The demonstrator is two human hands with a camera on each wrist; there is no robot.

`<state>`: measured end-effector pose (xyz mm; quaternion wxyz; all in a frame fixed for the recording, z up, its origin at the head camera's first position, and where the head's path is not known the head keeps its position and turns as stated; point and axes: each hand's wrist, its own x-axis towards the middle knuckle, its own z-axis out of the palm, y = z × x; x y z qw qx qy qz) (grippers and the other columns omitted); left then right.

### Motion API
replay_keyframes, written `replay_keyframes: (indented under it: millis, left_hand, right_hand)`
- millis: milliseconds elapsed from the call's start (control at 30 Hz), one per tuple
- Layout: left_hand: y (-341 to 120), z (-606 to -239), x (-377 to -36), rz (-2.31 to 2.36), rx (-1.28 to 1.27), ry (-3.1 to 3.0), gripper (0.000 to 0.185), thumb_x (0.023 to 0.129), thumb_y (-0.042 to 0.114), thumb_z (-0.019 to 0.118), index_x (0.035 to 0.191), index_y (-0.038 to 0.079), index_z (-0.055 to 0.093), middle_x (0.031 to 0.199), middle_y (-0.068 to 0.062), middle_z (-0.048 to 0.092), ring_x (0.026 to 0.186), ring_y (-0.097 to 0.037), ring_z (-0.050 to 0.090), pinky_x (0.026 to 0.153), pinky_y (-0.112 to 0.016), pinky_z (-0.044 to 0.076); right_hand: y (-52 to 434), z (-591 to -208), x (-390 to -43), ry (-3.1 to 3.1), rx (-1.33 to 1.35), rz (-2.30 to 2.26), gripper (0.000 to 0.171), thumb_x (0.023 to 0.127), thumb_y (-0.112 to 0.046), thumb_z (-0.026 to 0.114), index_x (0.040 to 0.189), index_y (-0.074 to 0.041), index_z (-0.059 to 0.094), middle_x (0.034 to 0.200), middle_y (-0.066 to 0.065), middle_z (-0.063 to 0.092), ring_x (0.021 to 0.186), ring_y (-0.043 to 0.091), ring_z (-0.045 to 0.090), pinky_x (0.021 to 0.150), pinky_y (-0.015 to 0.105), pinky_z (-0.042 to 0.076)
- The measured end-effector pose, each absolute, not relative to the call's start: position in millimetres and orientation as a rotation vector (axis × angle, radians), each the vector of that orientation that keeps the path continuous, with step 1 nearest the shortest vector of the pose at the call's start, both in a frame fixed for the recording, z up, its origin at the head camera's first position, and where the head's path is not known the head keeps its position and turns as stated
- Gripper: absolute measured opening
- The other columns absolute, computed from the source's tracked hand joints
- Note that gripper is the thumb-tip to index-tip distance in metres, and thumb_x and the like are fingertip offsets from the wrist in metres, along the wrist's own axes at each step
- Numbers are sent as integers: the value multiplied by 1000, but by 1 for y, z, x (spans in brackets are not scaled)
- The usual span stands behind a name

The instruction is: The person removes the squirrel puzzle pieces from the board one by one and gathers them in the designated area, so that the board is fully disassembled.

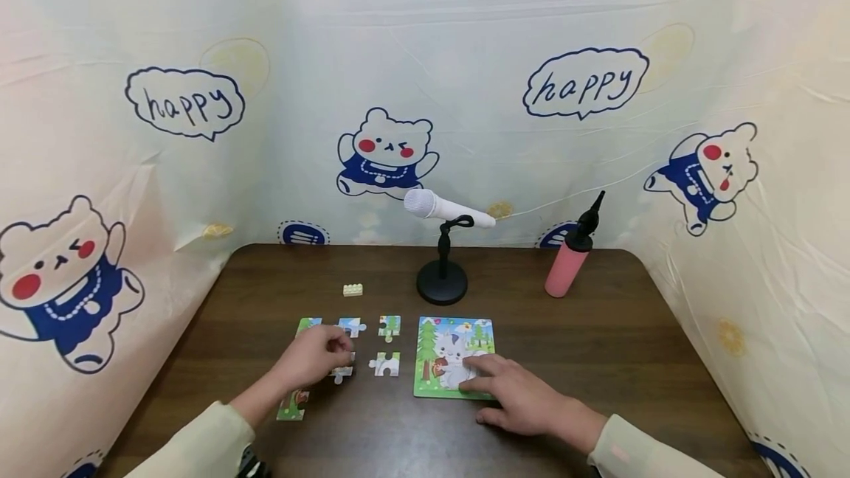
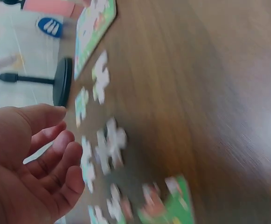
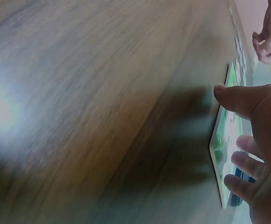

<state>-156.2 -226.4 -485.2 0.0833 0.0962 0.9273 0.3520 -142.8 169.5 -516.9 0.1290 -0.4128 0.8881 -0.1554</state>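
Observation:
My left hand (image 1: 312,356) hovers over loose jigsaw pieces, its fingers loosely bent with nothing between them and the thumb. Just beyond its fingertips, in the left wrist view, lies a jigsaw piece (image 2: 111,145). Partly under the hand in the head view is a piece (image 1: 341,372); others are a tree piece (image 1: 389,326), a blue-and-white piece (image 1: 352,326), a white-and-green piece (image 1: 386,364) and a green piece (image 1: 292,406). On the right, my right hand (image 1: 521,397) spreads its fingers over the lower right of a square puzzle board (image 1: 425,382) picturing a white animal; firm contact cannot be judged.
Behind the board stands a white microphone (image 1: 451,209) on a black stand (image 1: 442,282). A pink pump (image 1: 567,269) with a black nozzle is at the back right. One cream toy brick (image 1: 353,290) lies behind the pieces. Printed cloth (image 1: 478,35) surrounds the brown table (image 1: 598,338).

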Motion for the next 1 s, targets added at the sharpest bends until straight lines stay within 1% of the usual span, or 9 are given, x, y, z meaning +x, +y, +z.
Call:
replay_keyframes:
  millis: [133, 300, 433, 567, 667, 900, 1000]
  left_hand:
    - [-197, -482, -169, 1066, 411, 2760, 5, 86, 10, 78, 86, 13, 73, 75, 5, 66, 68, -10, 57, 63, -28, 48]
    - [-163, -484, -180, 1095, 476, 2719, 5, 87, 7, 77, 91, 7, 75, 80, 3, 68, 73, -11, 59, 67, -29, 50]
    - [-137, -488, -183, 1095, 488, 2681, 5, 88, 8, 77, 93, 8, 76, 83, 3, 68, 77, -11, 60, 70, -30, 51]
    - [-114, -491, -182, 1073, 555, 2646, 7, 88, 8, 76, 94, 7, 75, 85, 3, 69, 80, -10, 60, 73, -30, 52]
    - [-101, -493, -181, 1071, 599, 2602, 9, 87, 8, 77, 95, 5, 75, 85, 2, 69, 79, -11, 61, 72, -30, 51]
    - [-83, -502, -176, 1001, 652, 2603, 9, 82, 9, 80, 90, 12, 75, 81, 8, 68, 75, -3, 59, 71, -25, 49]
    - [-79, -504, -175, 988, 677, 2614, 11, 81, 9, 80, 91, 10, 75, 79, 8, 68, 74, -2, 58, 72, -25, 49]
  right_hand:
    - [177, -517, -144, 2599, -1144, -452, 44, 97, -40, 70, 140, -34, 62, 158, 2, 44, 144, 24, 42, 113, 53, 41]
    - [184, -519, -142, 2604, -1146, -462, 41, 97, -38, 71, 137, -34, 65, 157, 3, 45, 143, 23, 44, 112, 52, 42]
    - [188, -520, -141, 2603, -1151, -459, 39, 96, -36, 72, 135, -35, 67, 156, 4, 47, 141, 23, 45, 112, 52, 42]
    - [190, -520, -142, 2600, -1137, -458, 39, 97, -36, 71, 135, -36, 66, 155, 4, 47, 141, 23, 45, 111, 53, 42]
    - [190, -521, -142, 2603, -1144, -458, 39, 96, -37, 71, 135, -36, 67, 155, 4, 48, 140, 23, 46, 111, 53, 43]
    - [190, -522, -143, 2618, -1176, -458, 38, 95, -36, 73, 133, -36, 68, 153, 4, 49, 139, 23, 47, 110, 52, 44]
    - [190, -521, -143, 2615, -1170, -462, 38, 95, -36, 73, 133, -35, 68, 154, 3, 49, 140, 23, 47, 110, 52, 44]
